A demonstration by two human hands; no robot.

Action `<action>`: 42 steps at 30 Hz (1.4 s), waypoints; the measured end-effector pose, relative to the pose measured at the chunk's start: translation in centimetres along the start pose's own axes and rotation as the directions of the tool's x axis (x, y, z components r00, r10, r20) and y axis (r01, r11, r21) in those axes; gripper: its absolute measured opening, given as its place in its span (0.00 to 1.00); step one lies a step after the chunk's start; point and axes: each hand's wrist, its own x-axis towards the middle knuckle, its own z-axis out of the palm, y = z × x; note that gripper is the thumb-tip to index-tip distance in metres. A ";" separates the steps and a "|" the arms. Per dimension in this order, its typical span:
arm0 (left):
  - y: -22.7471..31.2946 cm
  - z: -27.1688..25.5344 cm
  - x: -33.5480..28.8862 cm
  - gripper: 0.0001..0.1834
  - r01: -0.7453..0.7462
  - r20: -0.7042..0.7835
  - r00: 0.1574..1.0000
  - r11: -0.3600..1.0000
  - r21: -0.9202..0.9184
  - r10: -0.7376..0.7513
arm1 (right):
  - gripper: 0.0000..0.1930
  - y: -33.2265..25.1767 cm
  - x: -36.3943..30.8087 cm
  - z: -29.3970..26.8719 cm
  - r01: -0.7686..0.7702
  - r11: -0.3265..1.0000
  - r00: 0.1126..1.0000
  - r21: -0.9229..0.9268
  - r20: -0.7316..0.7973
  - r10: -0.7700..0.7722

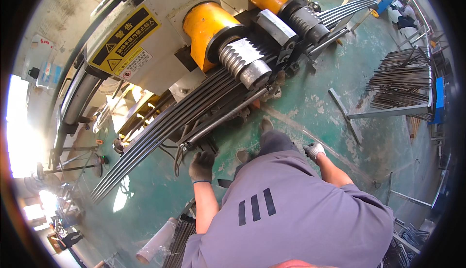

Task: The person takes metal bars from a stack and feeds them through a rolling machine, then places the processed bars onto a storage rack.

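Note:
My left hand point(202, 166), in a dirty grey work glove, is closed with its fingers curled, and nothing shows in it. It hangs just below the near end of a thin metal bar point(228, 115) on the bending machine, apart from it. My right hand point(314, 151), in a white glove with dark fingertips, is closed too, held out beside my body over the floor with no object visible in it. Several long steel rods point(160, 134) lie side by side across the machine, passing under its ridged steel rollers point(242, 62) and orange housings point(208, 28).
A metal rack point(388, 112) of bent rods stands at the right. Near my left elbow are a bundle of dark rods point(180, 236) and a roll of clear wrap point(158, 241). A cable point(178, 163) hangs by the machine. Another person point(405, 16) is at the far right.

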 end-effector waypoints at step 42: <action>15.2 44.8 -25.3 0.22 -0.835 0.247 0.300 0.129 0.535 0.921 | 0.22 -39.8 -5.6 -11.0 0.357 0.109 0.730 0.928 -0.204 -0.653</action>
